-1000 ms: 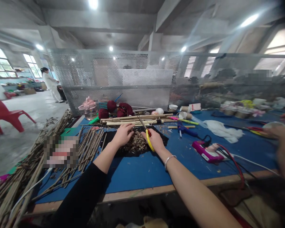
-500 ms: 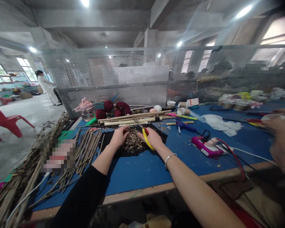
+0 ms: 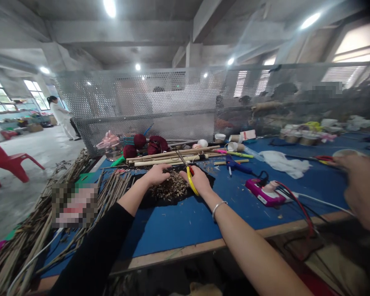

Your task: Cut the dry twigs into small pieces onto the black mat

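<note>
My right hand [image 3: 198, 181] holds a pair of scissors with yellow handles [image 3: 191, 181]; the blades point up and away to the left. At the left edge of a pile of small brown chips [image 3: 172, 187] is my left hand [image 3: 156, 174], its fingers apart and nothing visible in them. The pile lies on a black cloth [image 3: 160, 202] on the blue table [image 3: 172, 230]. Long pale sticks [image 3: 160, 160] lie just behind both hands.
Bundles of thin twigs [image 3: 111, 189] cover the left side. Dark red yarn balls [image 3: 158, 144] sit at the back. To the right are a blue glue gun [image 3: 237, 165], a purple power strip [image 3: 264, 192] and white plastic [image 3: 283, 162]. Another person's hand [image 3: 357, 172] is at the far right.
My left hand has shifted slightly left and its fingers have spread from the chips. My right hand keeps the scissors beside the pile. The view has tilted a little.
</note>
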The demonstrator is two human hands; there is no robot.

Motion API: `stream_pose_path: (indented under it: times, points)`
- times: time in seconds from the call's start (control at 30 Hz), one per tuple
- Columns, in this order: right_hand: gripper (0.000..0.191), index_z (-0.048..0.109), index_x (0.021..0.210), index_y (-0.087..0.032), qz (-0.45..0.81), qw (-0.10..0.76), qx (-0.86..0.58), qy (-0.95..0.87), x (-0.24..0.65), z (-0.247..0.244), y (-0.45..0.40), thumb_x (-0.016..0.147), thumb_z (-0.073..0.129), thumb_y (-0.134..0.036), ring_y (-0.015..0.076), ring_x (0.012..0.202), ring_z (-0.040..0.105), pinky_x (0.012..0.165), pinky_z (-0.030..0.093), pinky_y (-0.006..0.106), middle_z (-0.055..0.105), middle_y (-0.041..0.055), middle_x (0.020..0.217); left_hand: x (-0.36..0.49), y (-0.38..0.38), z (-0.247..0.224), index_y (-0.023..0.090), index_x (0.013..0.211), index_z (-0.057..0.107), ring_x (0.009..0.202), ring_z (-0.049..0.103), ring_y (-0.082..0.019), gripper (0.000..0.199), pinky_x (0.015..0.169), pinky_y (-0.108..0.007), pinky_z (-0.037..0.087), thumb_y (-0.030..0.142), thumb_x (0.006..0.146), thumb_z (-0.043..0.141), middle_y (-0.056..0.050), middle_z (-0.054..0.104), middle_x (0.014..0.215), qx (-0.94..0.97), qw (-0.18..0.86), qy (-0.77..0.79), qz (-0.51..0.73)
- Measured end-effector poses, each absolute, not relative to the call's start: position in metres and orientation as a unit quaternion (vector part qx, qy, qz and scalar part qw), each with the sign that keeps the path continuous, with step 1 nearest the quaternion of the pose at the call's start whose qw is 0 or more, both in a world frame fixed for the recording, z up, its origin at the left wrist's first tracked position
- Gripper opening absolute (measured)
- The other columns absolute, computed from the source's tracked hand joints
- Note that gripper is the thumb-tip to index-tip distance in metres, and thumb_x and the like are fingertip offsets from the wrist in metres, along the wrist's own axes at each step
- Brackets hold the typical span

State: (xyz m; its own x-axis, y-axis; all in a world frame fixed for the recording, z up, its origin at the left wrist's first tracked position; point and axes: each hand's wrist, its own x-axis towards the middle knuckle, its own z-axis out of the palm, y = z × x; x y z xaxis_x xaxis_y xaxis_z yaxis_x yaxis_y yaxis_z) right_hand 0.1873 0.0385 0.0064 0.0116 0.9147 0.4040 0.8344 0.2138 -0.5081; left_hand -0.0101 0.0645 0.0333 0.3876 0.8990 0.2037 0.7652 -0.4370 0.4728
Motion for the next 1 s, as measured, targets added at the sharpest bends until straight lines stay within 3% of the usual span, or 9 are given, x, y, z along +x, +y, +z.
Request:
stream_pose_path:
  times: [0.13,0.2,0.27,0.33,0.5,0.6,0.8,1.0]
  points:
    - [0.039,0.052,0.080,-0.020,0.060,0.337,-0.628,-0.699,0.189,0.009,0.038,0.076,0.046,-0.058,0.0154,0.069,0.053,0.055,0.030,0.023,0.058,0.0043,0.081,-0.013,0.063,0.040,0.016,0.117,0.055,0.111,0.050,-0.025,0.056,0.094,-0.031,0.037,0.038,0.066,0.058,-0.008,0.058,0.118,0.804,0.125,0.544,0.205]
    - [0.039,0.052,0.080,-0.020,0.064,0.327,-0.633,-0.699,0.190,0.011,0.037,0.076,0.046,-0.059,0.0159,0.070,0.053,0.055,0.030,0.023,0.059,0.0050,0.082,-0.023,0.056,0.041,0.015,0.113,0.058,0.104,0.054,-0.025,0.047,0.090,-0.031,0.039,0.038,0.072,0.052,-0.010,0.061,0.112,0.781,0.095,0.568,0.240]
    - [0.040,0.052,0.079,-0.020,0.065,0.320,-0.633,-0.702,0.190,0.011,0.037,0.076,0.046,-0.059,0.0164,0.070,0.053,0.056,0.030,0.023,0.059,0.0052,0.081,-0.038,0.046,0.040,0.013,0.106,0.061,0.093,0.060,-0.023,0.037,0.085,-0.032,0.042,0.030,0.078,0.043,-0.011,0.066,0.100,0.747,0.073,0.608,0.258]
    - [0.041,0.052,0.078,-0.020,0.062,0.319,-0.628,-0.707,0.189,0.009,0.038,0.075,0.046,-0.059,0.0162,0.069,0.053,0.055,0.030,0.023,0.058,0.0049,0.081,-0.054,0.037,0.036,0.012,0.105,0.062,0.089,0.061,-0.023,0.036,0.082,-0.031,0.043,0.019,0.075,0.042,-0.012,0.066,0.096,0.718,0.054,0.647,0.250]
    - [0.041,0.053,0.076,-0.019,0.059,0.328,-0.607,-0.721,0.186,0.002,0.040,0.075,0.044,-0.059,0.0137,0.063,0.049,0.054,0.030,0.023,0.056,0.0027,0.074,-0.075,0.027,0.017,0.015,0.112,0.060,0.099,0.057,-0.023,0.052,0.088,-0.028,0.041,0.005,0.061,0.052,-0.012,0.062,0.110,0.762,0.080,0.610,0.204]
    - [0.041,0.052,0.074,-0.020,0.062,0.329,-0.602,-0.724,0.186,0.001,0.040,0.076,0.043,-0.059,0.0131,0.060,0.047,0.054,0.031,0.023,0.055,0.0017,0.070,-0.072,0.030,0.007,0.016,0.111,0.060,0.098,0.058,-0.023,0.050,0.087,-0.028,0.042,0.012,0.062,0.060,-0.010,0.062,0.110,0.764,0.130,0.593,0.217]
    - [0.040,0.049,0.071,-0.020,0.060,0.325,-0.605,-0.724,0.187,0.003,0.039,0.076,0.041,-0.059,0.0135,0.059,0.045,0.055,0.032,0.023,0.054,0.0020,0.068,-0.064,0.033,-0.007,0.017,0.085,0.069,0.079,0.062,-0.019,0.020,0.077,-0.027,0.046,0.024,0.068,0.060,-0.007,0.069,0.086,0.710,0.148,0.616,0.308]
    - [0.040,0.046,0.069,-0.020,0.056,0.322,-0.606,-0.725,0.187,0.001,0.040,0.075,0.041,-0.060,0.0127,0.057,0.043,0.053,0.031,0.022,0.053,0.0017,0.068,-0.063,0.031,-0.008,0.016,0.101,0.064,0.078,0.062,-0.016,0.030,0.078,-0.028,0.047,0.030,0.078,0.050,-0.007,0.067,0.090,0.665,0.161,0.603,0.411]
